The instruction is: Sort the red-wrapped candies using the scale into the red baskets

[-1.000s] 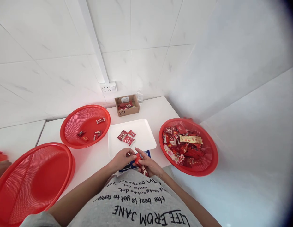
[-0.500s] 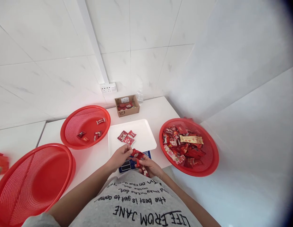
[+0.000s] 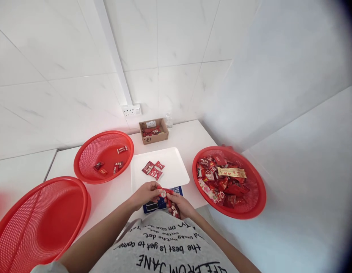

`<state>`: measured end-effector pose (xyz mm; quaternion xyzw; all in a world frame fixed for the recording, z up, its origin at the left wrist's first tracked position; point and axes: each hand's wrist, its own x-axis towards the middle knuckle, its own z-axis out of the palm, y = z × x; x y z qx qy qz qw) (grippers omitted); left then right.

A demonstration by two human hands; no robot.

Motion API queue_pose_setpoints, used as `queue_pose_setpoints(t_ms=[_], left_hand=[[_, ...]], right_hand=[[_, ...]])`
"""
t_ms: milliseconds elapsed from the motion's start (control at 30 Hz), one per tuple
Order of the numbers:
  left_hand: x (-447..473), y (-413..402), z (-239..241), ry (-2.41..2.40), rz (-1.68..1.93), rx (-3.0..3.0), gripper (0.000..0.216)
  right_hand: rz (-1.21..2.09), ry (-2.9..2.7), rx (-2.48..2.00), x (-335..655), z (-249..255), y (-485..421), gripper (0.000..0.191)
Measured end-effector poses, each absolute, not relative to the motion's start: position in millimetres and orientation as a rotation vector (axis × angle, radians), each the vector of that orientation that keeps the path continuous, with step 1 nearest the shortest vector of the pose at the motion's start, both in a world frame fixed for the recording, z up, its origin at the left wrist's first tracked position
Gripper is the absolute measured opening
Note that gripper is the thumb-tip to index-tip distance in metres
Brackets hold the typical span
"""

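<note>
Pinching red packet (image 3: 164, 193) at lower centre of frame, clamped in fingers of left hand (image 3: 149, 192) and right hand (image 3: 181, 204); also clasping brown packet (image 3: 175, 211) in right. Noting 3 small packets (image 3: 155, 173) on white tray (image 3: 176, 165), mid-frame, above blue panel (image 3: 151, 207).

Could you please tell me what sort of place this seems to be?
Probably a packing or sorting area: a white tray by a blue keypad panel, like a scale's, a red basket heaped with wrapped packets, and a cardboard box holding more.
</note>
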<state>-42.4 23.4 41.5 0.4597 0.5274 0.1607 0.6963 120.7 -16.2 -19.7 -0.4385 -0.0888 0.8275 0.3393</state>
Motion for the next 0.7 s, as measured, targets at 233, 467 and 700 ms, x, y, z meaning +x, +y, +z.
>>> queue_pose_setpoints(t_ms=[233, 467, 700], left_hand=[[-64, 72, 30, 1.490, 0.591, 1.412, 0.024], [-60, 107, 11, 1.618, 0.378, 1.939, 0.022], [-43, 102, 2, 1.621, 0.233, 1.972, 0.019]], right_hand=[[2.131, -0.230, -1.167, 122, -17, -19, 0.032], [2.136, -0.221, -1.171, 122, -15, -20, 0.036], [2.130, -0.205, -1.184, 124, -16, -23, 0.034]])
